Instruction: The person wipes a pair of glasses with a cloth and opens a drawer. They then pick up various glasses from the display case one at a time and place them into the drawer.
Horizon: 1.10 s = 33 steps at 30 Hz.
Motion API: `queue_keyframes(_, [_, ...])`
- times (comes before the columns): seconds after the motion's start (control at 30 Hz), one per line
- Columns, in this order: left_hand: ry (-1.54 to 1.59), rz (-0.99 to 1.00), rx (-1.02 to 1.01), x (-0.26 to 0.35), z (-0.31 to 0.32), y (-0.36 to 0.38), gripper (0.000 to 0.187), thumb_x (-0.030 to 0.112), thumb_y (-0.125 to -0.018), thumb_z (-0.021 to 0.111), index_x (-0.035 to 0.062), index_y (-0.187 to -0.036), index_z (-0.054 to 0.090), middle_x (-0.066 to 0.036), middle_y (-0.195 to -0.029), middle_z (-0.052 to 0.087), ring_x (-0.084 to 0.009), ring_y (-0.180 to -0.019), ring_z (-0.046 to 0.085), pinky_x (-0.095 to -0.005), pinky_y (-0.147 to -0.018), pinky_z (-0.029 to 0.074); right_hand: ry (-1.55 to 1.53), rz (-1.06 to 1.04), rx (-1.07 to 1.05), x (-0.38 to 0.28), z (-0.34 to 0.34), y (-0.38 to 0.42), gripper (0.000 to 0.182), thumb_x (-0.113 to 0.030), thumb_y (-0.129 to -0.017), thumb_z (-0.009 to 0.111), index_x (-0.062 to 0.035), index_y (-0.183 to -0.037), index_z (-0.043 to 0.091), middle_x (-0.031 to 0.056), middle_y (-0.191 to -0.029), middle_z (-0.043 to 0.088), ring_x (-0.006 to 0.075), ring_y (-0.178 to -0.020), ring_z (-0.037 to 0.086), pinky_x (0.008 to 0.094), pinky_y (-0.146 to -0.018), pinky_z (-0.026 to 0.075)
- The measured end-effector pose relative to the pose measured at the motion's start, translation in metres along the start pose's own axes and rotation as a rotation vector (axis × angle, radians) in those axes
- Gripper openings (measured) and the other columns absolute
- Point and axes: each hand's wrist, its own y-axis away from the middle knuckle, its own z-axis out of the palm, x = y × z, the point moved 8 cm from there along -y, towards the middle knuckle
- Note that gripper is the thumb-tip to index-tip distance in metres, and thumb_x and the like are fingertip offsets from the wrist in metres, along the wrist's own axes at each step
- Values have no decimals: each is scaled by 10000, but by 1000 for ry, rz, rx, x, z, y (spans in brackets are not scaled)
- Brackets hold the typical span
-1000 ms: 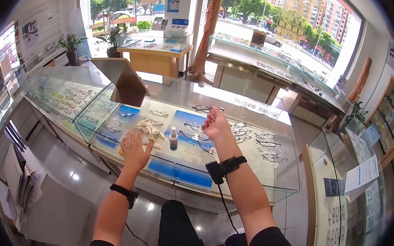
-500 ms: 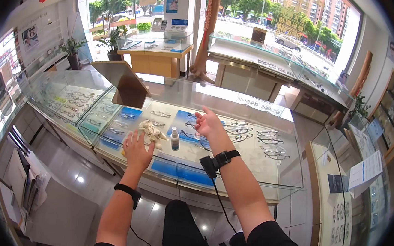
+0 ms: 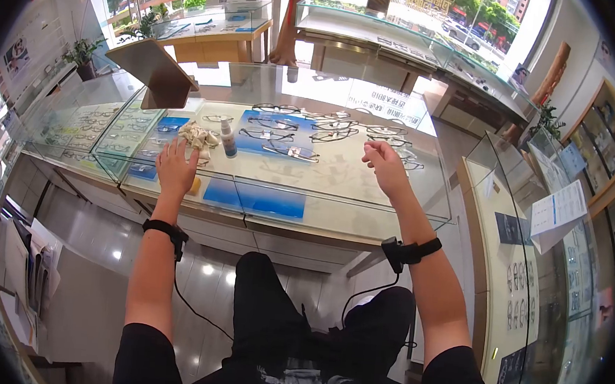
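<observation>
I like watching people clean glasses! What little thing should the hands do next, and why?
Probably the left hand should slide forward and pick up the crumpled cream cloth. It lies flat on the glass counter with its fingertips just short of the cloth, and the small white spray bottle stands right beside it. The right hand holds nothing.

Seated, the person stretches both bare arms forward, each wrist banded with a black strap and trailing cable. The left hand lies palm down, fingers together and extended, near the front edge of the counter. The right hand is raised, fingers loosely curled, holding nothing.
</observation>
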Motion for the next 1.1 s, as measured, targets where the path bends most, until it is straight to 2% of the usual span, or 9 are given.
queue_keyframes(0.13, [-29, -28, -125, -8, 8, -9, 646, 547, -975, 514, 150, -1485, 517, -144, -1599, 417, -362, -1487, 350, -535, -1205, 231, 389, -165, 119, 38, -55, 40, 502, -387, -959, 668, 18, -1252, 620, 133, -1062, 681, 246, -1028, 627, 365, -959, 486])
queue_keyframes(0.23, [77, 20, -300, -30, 24, -26, 699, 564, -964, 519, 163, -1534, 464, -146, -1634, 362, -372, -1520, 291, -548, -1215, 207, 788, -413, 128, 46, -72, 77, 645, -477, -924, 682, -17, -1365, 581, 197, -1437, 554, 357, -1372, 461, 447, -1155, 363])
queue_keyframes(0.4, [40, -27, -263, -19, 24, 7, 675, 440, -937, 593, 137, -1527, 465, -176, -1637, 343, -384, -1507, 310, -512, -1213, 239, 1183, -555, 77, 52, -86, 97, 824, -516, -849, 751, -112, -1509, 468, 128, -1535, 493, 338, -1438, 421, 446, -1165, 379])
queue_keyframes(0.5, [592, -156, 543, 10, -39, 81, 437, 131, -876, 658, 4, -1278, 545, -181, -1282, 590, -353, -1233, 529, -423, -1099, 378, 1228, -479, 93, 60, -99, 84, 846, -529, -807, 785, -183, -1515, 478, 110, -1540, 491, 330, -1423, 442, 429, -1154, 401])
queue_keyframes(0.57, [609, -372, 659, 10, -23, 124, 338, 125, -891, 634, 5, -1189, 529, -118, -1047, 571, -280, -1023, 568, -413, -981, 443, 1278, -483, 106, 59, -102, 82, 858, -535, -788, 800, -225, -1520, 476, 99, -1546, 488, 320, -1422, 447, 415, -1149, 410])
queue_keyframes(0.63, [1143, -587, 406, 14, 46, 149, 366, 121, -887, 654, 6, -1192, 488, -73, -995, 513, -209, -915, 543, -376, -880, 466, 1273, -470, 111, 58, -101, 83, 857, -533, -790, 799, -219, -1519, 477, 97, -1547, 488, 321, -1422, 448, 417, -1149, 409])
queue_keyframes(0.77, [1402, -987, -304, 49, 164, 205, 525, 231, -835, 750, 74, -1262, 488, -107, -1067, 526, -194, -976, 548, -402, -862, 469, 1273, -482, 137, 59, -100, 85, 857, -525, -790, 804, -205, -1516, 480, 94, -1544, 492, 323, -1418, 453, 423, -1152, 403])
queue_keyframes(0.87, [1597, -1434, -451, 95, 180, 237, 397, 262, -821, 765, 140, -1137, 559, -108, -1073, 532, -217, -1015, 564, -425, -918, 475, 1273, -478, 162, 60, -101, 85, 859, -527, -787, 806, -201, -1512, 483, 94, -1537, 498, 324, -1411, 459, 427, -1148, 400])
queue_keyframes(1.1, [1786, -1214, -621, 122, 230, 237, 305, 284, -815, 772, 188, -1000, 549, -107, -1106, 540, -243, -999, 601, -440, -943, 493, 1279, -477, 158, 61, -102, 83, 868, -565, -789, 782, -204, -1517, 474, 87, -1528, 502, 313, -1409, 458, 434, -1152, 382])
